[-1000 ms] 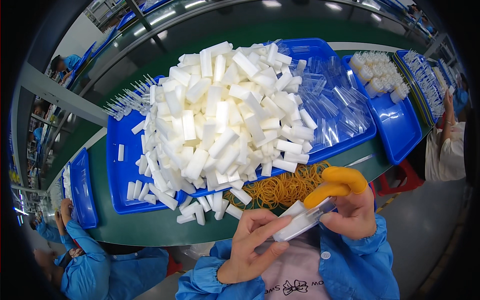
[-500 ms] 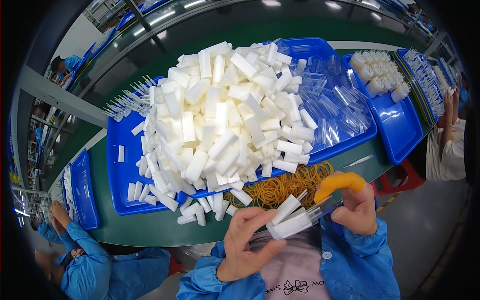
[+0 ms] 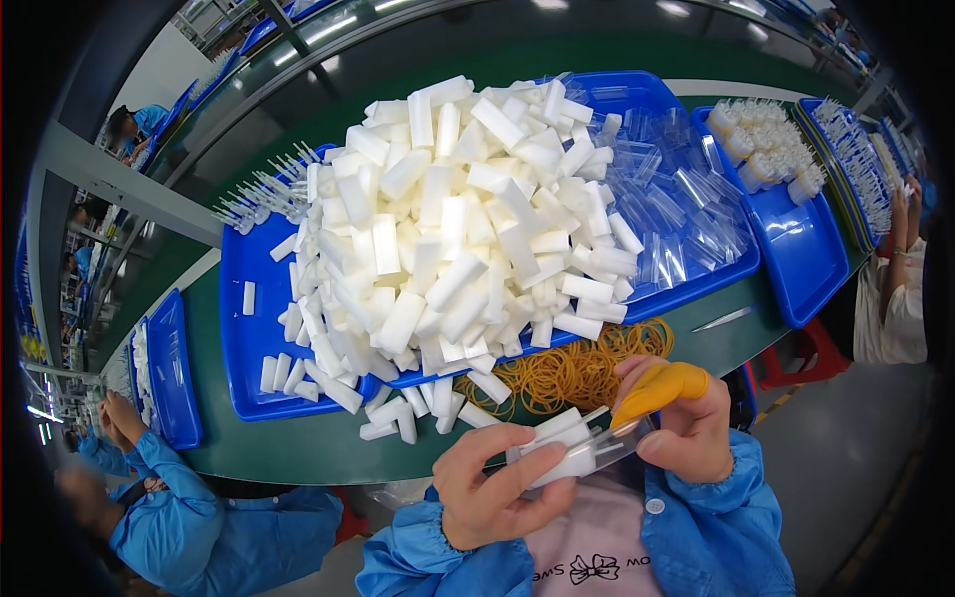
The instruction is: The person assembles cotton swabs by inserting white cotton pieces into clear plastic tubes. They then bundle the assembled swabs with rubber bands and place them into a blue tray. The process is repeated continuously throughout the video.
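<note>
In front of my chest, white foam blocks (image 3: 565, 430) sit side by side in a clear plastic sleeve (image 3: 622, 444), with thin white stems sticking out toward the right. My left hand (image 3: 502, 486) grips the left end, its fingers over the foam and its thumb underneath. At the other end my right hand (image 3: 694, 423) pinches the clear plastic between thumb and fingers. An orange finger cot (image 3: 662, 390) covers one of its fingers. Just beyond both hands lies a heap of yellow rubber bands (image 3: 587, 373).
A large pile of white foam blocks (image 3: 438, 229) covers blue trays (image 3: 239, 348). Clear plastic sleeves (image 3: 676, 199) fill the tray's right part. Tweezers (image 3: 724, 318) lie on the green table (image 3: 298, 443). White-stemmed parts (image 3: 264, 194) stand at the left. Co-workers sit on both sides.
My left fingers have moved over the foam blocks and now press on them. The foam sits closer together in the sleeve. My right hand has shifted slightly left, still at the plastic end.
</note>
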Tool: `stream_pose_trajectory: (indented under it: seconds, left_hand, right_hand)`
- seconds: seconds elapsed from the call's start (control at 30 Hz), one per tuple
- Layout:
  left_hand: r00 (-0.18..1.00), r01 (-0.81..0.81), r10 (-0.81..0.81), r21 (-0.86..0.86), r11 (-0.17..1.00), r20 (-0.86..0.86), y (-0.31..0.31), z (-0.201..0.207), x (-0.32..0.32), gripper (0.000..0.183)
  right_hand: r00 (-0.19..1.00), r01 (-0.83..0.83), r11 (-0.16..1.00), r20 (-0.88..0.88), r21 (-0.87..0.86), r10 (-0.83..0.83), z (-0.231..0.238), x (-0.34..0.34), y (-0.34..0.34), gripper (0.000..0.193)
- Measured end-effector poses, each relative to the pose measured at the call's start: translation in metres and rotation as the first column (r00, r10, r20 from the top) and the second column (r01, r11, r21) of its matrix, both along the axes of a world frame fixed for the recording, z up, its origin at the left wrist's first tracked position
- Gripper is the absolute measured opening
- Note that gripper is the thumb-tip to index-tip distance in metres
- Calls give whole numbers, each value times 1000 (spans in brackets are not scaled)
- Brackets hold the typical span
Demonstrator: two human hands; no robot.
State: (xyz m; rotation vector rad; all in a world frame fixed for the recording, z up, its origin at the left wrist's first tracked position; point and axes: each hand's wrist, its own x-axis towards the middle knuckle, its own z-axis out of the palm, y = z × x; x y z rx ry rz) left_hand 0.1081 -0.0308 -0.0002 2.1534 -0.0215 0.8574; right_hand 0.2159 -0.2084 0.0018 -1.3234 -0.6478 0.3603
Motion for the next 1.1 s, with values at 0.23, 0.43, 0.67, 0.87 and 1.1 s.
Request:
stream_pose_trajectory:
  seconds: [0.23, 0.43, 0.67, 0.87, 1.1]
  left_hand:
    - [1000, 20, -20, 6, 1000, 6, 7, 2, 2, 24]
    - [979, 108, -158, -333, 937, -128, 7, -1, 3, 19]
    - [873, 94, -381, -661, 744, -304, 12, -8, 3, 16]
    - [981, 33, -80, -257, 966, -174, 0, -10, 1, 21]
    - [999, -10, 1, 282, 959, 33, 4, -14, -7, 32]
  right_hand:
    - [913, 102, 994, 401, -47, -75, 8, -4, 5, 33]
    - [939, 79, 996, 338, -38, -62, 3, -3, 7, 31]
    - [924, 12, 998, 383, -68, 15, -2, 5, 5, 27]
    - [997, 67, 994, -34, -89, -70, -1, -3, 4, 22]
    - [836, -70, 997, -544, 27, 73, -2, 0, 8, 18]
